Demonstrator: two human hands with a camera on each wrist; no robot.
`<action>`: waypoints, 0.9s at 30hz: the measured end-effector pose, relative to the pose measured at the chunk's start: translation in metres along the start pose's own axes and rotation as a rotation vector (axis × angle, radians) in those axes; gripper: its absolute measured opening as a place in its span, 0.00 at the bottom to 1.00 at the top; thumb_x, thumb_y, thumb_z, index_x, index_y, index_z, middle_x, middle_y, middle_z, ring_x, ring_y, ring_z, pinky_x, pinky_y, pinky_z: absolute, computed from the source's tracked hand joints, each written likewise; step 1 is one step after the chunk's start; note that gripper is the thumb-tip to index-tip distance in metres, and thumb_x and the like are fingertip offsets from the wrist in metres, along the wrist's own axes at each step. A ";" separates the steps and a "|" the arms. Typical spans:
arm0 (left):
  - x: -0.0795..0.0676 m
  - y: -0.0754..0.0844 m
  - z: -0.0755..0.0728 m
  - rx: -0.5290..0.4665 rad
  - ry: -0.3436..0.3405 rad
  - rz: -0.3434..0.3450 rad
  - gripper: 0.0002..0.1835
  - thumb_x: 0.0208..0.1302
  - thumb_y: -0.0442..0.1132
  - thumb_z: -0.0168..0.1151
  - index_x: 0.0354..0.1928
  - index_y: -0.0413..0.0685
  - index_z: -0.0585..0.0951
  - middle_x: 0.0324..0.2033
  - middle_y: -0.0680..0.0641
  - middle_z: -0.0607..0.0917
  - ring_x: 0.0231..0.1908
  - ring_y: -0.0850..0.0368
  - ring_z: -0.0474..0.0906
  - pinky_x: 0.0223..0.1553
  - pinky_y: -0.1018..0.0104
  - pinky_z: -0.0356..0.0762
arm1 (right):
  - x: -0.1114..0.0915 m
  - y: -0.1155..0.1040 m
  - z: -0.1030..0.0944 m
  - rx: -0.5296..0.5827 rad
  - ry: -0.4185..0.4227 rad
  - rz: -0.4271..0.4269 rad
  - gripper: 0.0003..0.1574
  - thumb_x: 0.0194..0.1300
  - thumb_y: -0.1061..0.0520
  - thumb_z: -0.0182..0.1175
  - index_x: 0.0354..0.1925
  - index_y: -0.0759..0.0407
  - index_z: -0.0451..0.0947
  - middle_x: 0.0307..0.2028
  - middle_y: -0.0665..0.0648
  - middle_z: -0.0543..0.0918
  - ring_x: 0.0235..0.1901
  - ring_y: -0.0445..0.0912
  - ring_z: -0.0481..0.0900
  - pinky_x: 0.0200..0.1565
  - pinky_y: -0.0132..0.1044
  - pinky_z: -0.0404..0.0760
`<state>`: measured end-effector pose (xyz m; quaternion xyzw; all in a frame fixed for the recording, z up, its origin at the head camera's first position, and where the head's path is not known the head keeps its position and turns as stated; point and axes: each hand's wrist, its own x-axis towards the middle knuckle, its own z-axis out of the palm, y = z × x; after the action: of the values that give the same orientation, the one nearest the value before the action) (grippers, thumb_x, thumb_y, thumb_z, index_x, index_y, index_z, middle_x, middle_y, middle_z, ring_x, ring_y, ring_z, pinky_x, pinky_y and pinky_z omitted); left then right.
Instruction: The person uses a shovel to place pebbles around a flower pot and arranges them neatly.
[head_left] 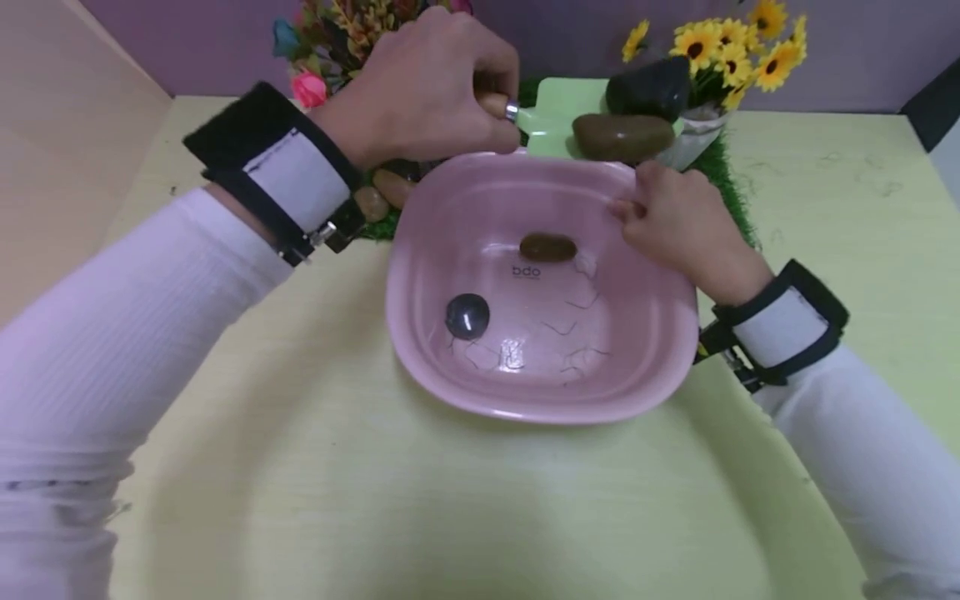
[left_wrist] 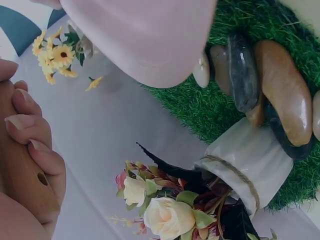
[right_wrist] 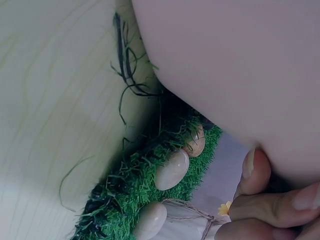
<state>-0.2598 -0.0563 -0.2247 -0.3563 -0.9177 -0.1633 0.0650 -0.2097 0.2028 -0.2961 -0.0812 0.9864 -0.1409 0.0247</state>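
My left hand (head_left: 442,87) grips the wooden handle (left_wrist: 25,165) of a spatula with a pale green blade (head_left: 555,112). On the blade lie a black stone (head_left: 648,87) and a brown stone (head_left: 624,137), past the far rim of a pink basin (head_left: 540,408). My right hand (head_left: 678,221) holds the basin's far right rim, fingertips (right_wrist: 252,167) curled at the edge. Tilted toward me, the basin shows an oval brown stone (head_left: 547,247) and a round dark stone (head_left: 467,317) inside, with thin dark strands on its bottom.
Behind the basin lies a green turf mat (left_wrist: 175,110) bearing several stones (left_wrist: 285,85). A white pot (left_wrist: 250,155) with cream roses stands on the mat at the left; yellow flowers (head_left: 738,54) in another pot stand at the right. Loose strands lie on the pale table (head_left: 450,508).
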 end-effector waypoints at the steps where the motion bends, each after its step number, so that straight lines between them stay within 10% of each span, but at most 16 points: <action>1: 0.001 0.000 0.000 0.003 0.008 -0.006 0.11 0.61 0.46 0.56 0.30 0.47 0.80 0.25 0.50 0.75 0.29 0.59 0.67 0.29 0.66 0.59 | 0.000 0.000 0.000 -0.002 -0.005 0.009 0.21 0.72 0.46 0.51 0.36 0.64 0.67 0.20 0.58 0.67 0.22 0.54 0.70 0.22 0.41 0.66; 13: 0.017 0.010 0.004 0.026 0.040 -0.102 0.13 0.64 0.45 0.51 0.39 0.50 0.84 0.30 0.54 0.75 0.28 0.60 0.66 0.27 0.67 0.60 | -0.001 0.003 -0.001 0.038 -0.013 0.054 0.22 0.73 0.44 0.50 0.33 0.62 0.65 0.20 0.58 0.66 0.22 0.53 0.69 0.23 0.41 0.65; 27: 0.025 0.005 0.008 -0.114 -0.121 -0.165 0.09 0.68 0.41 0.53 0.32 0.49 0.81 0.28 0.51 0.77 0.23 0.60 0.67 0.29 0.69 0.64 | -0.001 0.000 0.000 0.028 0.019 0.022 0.20 0.71 0.49 0.53 0.29 0.61 0.64 0.19 0.58 0.66 0.20 0.52 0.68 0.22 0.40 0.65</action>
<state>-0.2745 -0.0346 -0.2250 -0.2918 -0.9354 -0.1982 -0.0246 -0.2086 0.2025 -0.2964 -0.0687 0.9853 -0.1551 0.0182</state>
